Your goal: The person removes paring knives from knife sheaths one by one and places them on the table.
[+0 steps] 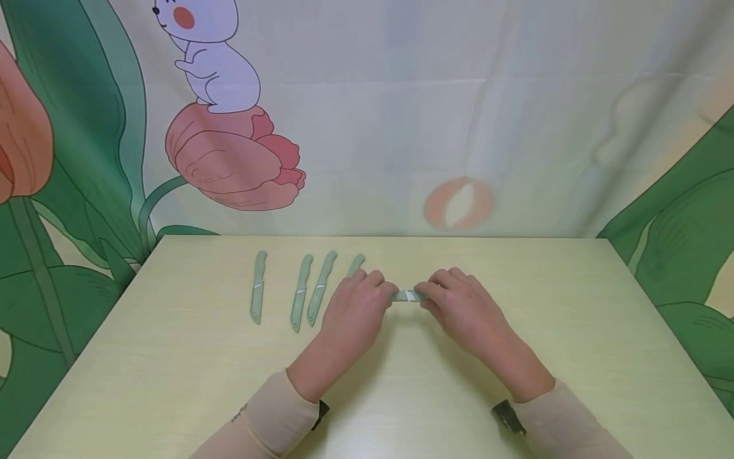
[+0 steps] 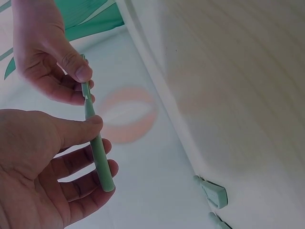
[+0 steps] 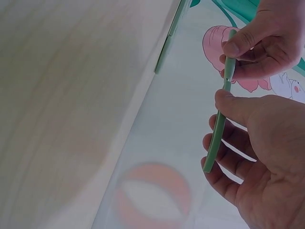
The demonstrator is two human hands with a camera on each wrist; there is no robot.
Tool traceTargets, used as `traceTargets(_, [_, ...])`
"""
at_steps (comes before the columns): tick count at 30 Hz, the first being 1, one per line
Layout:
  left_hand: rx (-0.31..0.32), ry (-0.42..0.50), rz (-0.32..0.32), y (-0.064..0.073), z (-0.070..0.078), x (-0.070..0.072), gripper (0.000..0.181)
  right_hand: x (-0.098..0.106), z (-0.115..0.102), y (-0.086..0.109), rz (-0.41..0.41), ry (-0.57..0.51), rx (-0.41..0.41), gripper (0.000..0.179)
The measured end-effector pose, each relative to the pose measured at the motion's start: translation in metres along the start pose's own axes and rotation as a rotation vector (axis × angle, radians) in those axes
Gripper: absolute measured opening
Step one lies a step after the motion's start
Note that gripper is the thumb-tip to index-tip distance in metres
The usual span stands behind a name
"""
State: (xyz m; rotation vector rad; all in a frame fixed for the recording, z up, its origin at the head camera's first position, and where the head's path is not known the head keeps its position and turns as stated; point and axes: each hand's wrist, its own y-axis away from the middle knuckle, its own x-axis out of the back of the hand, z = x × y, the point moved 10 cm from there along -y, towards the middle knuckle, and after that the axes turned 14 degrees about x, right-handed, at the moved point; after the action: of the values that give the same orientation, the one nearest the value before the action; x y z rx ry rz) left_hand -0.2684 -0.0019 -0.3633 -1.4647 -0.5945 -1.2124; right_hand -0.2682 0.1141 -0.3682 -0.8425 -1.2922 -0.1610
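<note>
Green knife [image 1: 408,296] held crosswise above the worktop [image 1: 143,357]

We see the green knife with its long axis running left to right, close to level and nearly parallel to the far edge. It is lifted off the worktop, right of the scene's middle, with a whitish band across its visible centre. In both wrist views its outline bows slightly; we cannot tell which end is the handle.

The left hand [image 1: 354,313] grips the left part, thumb pressed along one side and fingers curled beneath. The right hand [image 1: 467,312] holds the right part in the same way, so both hands are closed around it with a short gap between them. We see the forearms enter from the near side and slant inward, in a beige left sleeve [image 1: 281,408] and a beige right sleeve [image 1: 564,414].

Left of the hands we count four more knives, pointing roughly near to far, far ends leaning right: a leftmost knife [image 1: 257,288], then a close pair [image 1: 301,293], then a fourth knife [image 1: 357,262] partly hidden behind the left hand. A printed curtain [image 1: 367,127] hangs beyond the far edge.
</note>
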Motion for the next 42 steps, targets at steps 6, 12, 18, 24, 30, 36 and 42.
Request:
traceTargets(6, [-0.003, 0.002, 0.000, 0.0004, -0.0001, 0.0003, 0.017, 0.0002, -0.0008, 0.0006, 0.007, -0.010, 0.005, 0.033])
traceTargets(12, [-0.001, -0.005, 0.007, 0.0002, -0.0001, 0.0017, 0.016, -0.0006, -0.0001, 0.0010, 0.004, -0.017, -0.002, 0.033])
traceTargets(18, [-0.002, -0.008, 0.006, 0.0006, 0.0002, 0.0017, 0.015, -0.0004, -0.0003, 0.0012, 0.003, -0.022, -0.001, 0.033])
traceTargets(24, [0.006, -0.011, -0.007, 0.0002, -0.0005, 0.0017, 0.017, -0.0011, 0.0018, 0.0015, 0.004, -0.020, -0.004, 0.032])
traceTargets(30, [0.010, -0.008, -0.007, 0.0001, -0.0011, 0.0024, 0.017, -0.0008, 0.0029, 0.0019, 0.004, -0.014, -0.003, 0.032])
traceTargets(36, [0.011, -0.015, -0.007, -0.0001, -0.0014, 0.0017, 0.016, -0.0007, 0.0026, 0.0018, 0.008, -0.014, 0.000, 0.032])
traceTargets(42, [0.013, -0.019, -0.002, -0.0005, -0.0017, 0.0014, 0.017, -0.0010, 0.0028, 0.0019, 0.000, -0.011, 0.001, 0.032])
